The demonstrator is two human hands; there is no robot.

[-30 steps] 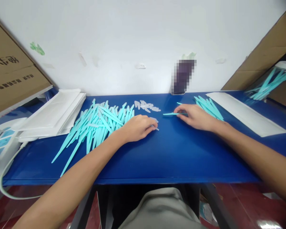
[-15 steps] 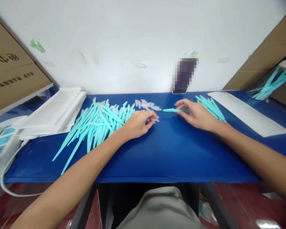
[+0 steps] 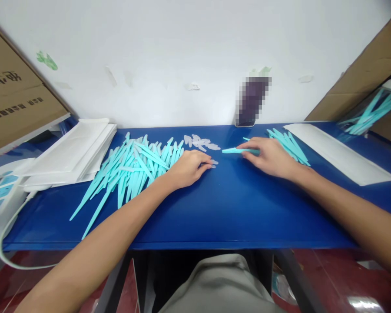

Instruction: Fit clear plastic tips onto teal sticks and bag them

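Observation:
My left hand (image 3: 190, 169) rests low over the table, thumb and fingertips pinched together on a small translucent cap (image 3: 214, 163) that pokes out past them. Facing it, my right hand (image 3: 270, 156) grips a turquoise eyebrow razor (image 3: 230, 151) between thumb and fingers, its narrow end pointing left toward the cap. The two are apart. Just behind my left hand lie several loose translucent caps (image 3: 200, 142). A large heap of turquoise razors (image 3: 140, 161) spreads to the left, many with pale caps on their ends. Beside my right hand is a smaller pile of razors (image 3: 291, 145).
The blue table (image 3: 234, 213) backs onto a white wall, where a phone (image 3: 247, 121) leans. White sleeves (image 3: 68, 152) are stacked at left, near a power strip (image 3: 3, 195) and its cable. A white strip (image 3: 342, 154) and a clear jar of razors (image 3: 374, 111) are at right.
My left fingers have closed together on the cap. The razor in my right hand has shifted only slightly, and the right fingers are drawn closer around it.

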